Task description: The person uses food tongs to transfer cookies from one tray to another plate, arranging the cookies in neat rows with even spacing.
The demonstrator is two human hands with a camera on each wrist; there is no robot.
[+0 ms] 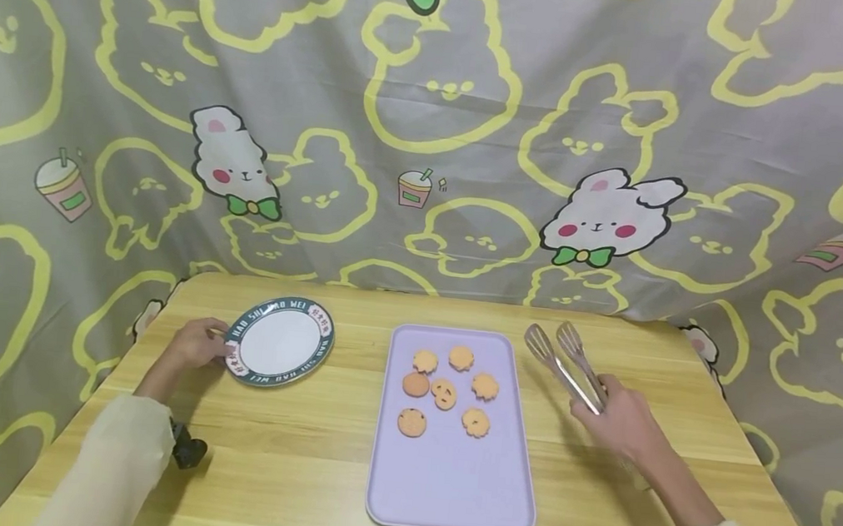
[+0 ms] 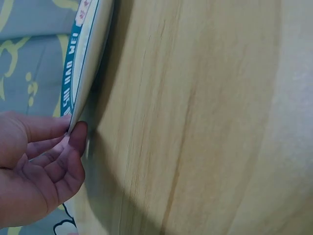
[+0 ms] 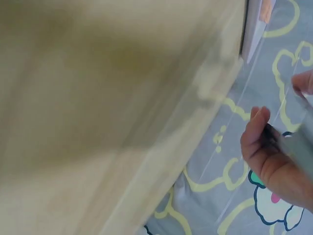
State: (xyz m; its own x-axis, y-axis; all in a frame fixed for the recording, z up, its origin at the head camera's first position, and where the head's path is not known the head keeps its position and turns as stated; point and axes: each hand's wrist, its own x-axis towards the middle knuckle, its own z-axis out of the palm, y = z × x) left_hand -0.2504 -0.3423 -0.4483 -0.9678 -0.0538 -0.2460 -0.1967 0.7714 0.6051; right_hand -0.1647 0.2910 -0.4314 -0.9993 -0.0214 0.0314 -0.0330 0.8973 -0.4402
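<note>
My left hand pinches the left rim of a white plate with a dark green lettered border. In the left wrist view, thumb and fingers meet on the plate's edge, which is tilted up off the wood. My right hand grips metal tongs, their two slotted heads apart and pointing away from me. The right wrist view has the right hand blurred around the tongs' handle. Between the hands lies a lilac tray with several cookies on its far half.
Everything is on a light wooden table. Behind it and at both sides hangs a grey curtain with yellow outlines and rabbit prints. The tray stands right of the plate and left of the tongs.
</note>
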